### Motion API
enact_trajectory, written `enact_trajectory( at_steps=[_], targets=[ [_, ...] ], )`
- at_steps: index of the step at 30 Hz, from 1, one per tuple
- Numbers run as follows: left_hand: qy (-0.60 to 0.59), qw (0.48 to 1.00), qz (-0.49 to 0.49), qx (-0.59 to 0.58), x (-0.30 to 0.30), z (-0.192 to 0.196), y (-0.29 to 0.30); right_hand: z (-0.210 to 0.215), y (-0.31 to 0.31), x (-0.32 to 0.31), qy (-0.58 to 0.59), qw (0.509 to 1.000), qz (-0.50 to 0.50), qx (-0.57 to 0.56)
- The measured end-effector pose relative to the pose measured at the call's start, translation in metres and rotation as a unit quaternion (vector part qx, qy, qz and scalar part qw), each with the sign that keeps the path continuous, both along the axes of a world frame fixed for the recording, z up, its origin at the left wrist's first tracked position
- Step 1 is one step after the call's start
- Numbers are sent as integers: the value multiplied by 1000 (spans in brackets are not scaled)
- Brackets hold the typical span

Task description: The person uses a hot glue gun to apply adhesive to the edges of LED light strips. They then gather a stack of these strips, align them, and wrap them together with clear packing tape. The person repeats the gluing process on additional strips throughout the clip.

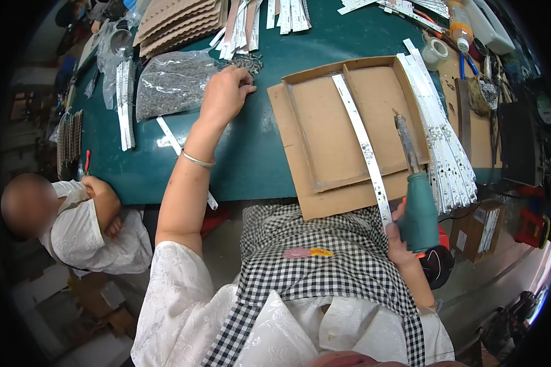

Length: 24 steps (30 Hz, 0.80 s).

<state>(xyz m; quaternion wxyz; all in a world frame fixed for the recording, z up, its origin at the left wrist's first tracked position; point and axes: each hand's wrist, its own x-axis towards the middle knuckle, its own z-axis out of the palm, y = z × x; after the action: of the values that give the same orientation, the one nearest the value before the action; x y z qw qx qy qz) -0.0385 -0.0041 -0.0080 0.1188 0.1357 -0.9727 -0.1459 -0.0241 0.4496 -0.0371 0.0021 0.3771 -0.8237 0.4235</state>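
Note:
My left hand (pixel 226 95) reaches across the green table to a loose pile of small dark metal parts (pixel 249 62). Its fingers are pinched together; whatever lies between them is hidden. Beside it rests a clear plastic bag (pixel 171 85) filled with similar small parts. My right hand (pixel 400 246) grips a soldering iron (pixel 420 205) with a green handle, its tip pointing away from me over a shallow cardboard tray (pixel 315 191). A white LED strip (pixel 362 142) lies lengthwise across the tray, its near end at my right thumb.
A fanned stack of LED strips (pixel 445 144) lies right of the tray. Corrugated cardboard sheets (pixel 177 24) are piled at the far left. A tape roll (pixel 434 52) and an orange bottle (pixel 460 24) stand far right. Another person (pixel 98 226) sits at the left table edge.

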Motion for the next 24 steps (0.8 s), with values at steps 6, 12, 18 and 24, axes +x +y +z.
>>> enact_trajectory(
  at_steps=[6,12,18,24],
  targets=[
    [40,993,41,103,0,18,23,-48,56,8,-425,824,-32,-374],
    [18,780,-28,625,14,51,97,23,-3,-30,-179,950,-30,-252],
    [-2,625,-57,779,31,49,160,40,-40,-46,-182,961,29,-206],
    [39,678,-89,729,42,42,187,60,-75,-44,-292,914,11,-281]
  ],
)
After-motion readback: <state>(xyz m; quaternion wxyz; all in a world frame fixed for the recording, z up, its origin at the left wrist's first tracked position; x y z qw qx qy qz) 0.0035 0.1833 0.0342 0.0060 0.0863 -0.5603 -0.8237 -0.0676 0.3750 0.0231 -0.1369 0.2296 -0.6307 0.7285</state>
